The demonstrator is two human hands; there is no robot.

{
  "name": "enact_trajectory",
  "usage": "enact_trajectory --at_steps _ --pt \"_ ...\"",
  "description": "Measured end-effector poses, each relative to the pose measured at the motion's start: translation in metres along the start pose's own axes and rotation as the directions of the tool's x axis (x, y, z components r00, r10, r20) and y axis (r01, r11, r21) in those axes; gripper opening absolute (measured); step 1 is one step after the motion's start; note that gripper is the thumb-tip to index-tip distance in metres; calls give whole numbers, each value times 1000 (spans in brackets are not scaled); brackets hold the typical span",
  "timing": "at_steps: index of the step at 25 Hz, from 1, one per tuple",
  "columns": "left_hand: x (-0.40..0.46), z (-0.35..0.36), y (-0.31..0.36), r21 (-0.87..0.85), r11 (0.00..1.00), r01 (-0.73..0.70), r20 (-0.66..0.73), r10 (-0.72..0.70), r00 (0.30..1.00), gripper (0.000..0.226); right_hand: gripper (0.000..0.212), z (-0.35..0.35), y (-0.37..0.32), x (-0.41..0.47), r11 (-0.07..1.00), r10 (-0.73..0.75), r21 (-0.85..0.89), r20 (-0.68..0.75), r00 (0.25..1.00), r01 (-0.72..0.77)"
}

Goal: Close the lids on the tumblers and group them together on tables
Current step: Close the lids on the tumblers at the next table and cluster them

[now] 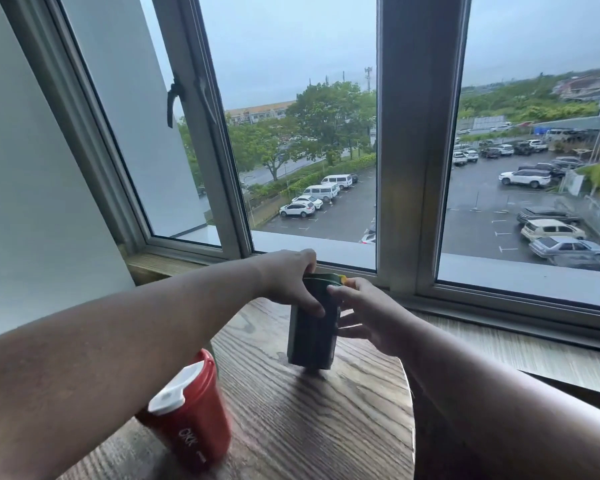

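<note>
A dark green tumbler [310,337] stands upright near the far edge of the round wooden table [309,420]. My left hand [288,282] grips its top from the left, fingers curled over the green lid and thumb down the side. On the right side of the tumbler my right hand [364,313] reaches in, its thumb pressing a yellow tab at the lid's edge while the fingers lie along the body. A red tumbler [191,424] with a white lid stands at the near left, partly under my left forearm.
A wooden window sill [520,348] runs behind and to the right of the table, below a large metal-framed window [420,150]. A white wall [32,202] is on the left. The table's right edge drops off beside my right forearm.
</note>
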State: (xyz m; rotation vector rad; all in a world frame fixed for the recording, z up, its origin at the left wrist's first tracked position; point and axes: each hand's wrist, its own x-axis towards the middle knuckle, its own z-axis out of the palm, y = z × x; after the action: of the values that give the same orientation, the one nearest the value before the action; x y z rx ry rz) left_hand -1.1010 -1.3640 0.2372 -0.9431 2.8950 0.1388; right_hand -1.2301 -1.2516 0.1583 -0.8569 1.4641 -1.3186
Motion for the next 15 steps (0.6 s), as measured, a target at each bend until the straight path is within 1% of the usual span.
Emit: enact_trajectory --at_steps 2,4,6,9,10,12,15 --pt "-18 -2 -6 13 1000 -22 -11 22 1000 64 59 6 -3 -5 995 -75 -65 22 997 76" --pt "-37 -4 -14 -15 999 -43 -18 43 999 57 79 15 -6 -11 977 -135 -156 74 988 145" --pt "-54 -5 -25 -66 995 -68 -14 68 998 52 85 26 -9 -19 937 -182 -280 118 976 208" --pt "-77 -1 -38 -96 991 -89 -14 88 996 52 98 42 -7 -26 852 -248 -447 116 962 274" --pt "-82 1 -42 -100 991 -88 -11 87 996 53 101 47 -7 -27 833 -259 -475 120 959 284" --pt "-90 3 -48 -100 992 -83 -3 84 997 55 93 56 -8 -28 818 -276 -481 151 949 315" --pt "-99 5 -56 -103 993 -62 -5 62 998 59 77 69 -14 -36 776 -305 -537 142 942 332"
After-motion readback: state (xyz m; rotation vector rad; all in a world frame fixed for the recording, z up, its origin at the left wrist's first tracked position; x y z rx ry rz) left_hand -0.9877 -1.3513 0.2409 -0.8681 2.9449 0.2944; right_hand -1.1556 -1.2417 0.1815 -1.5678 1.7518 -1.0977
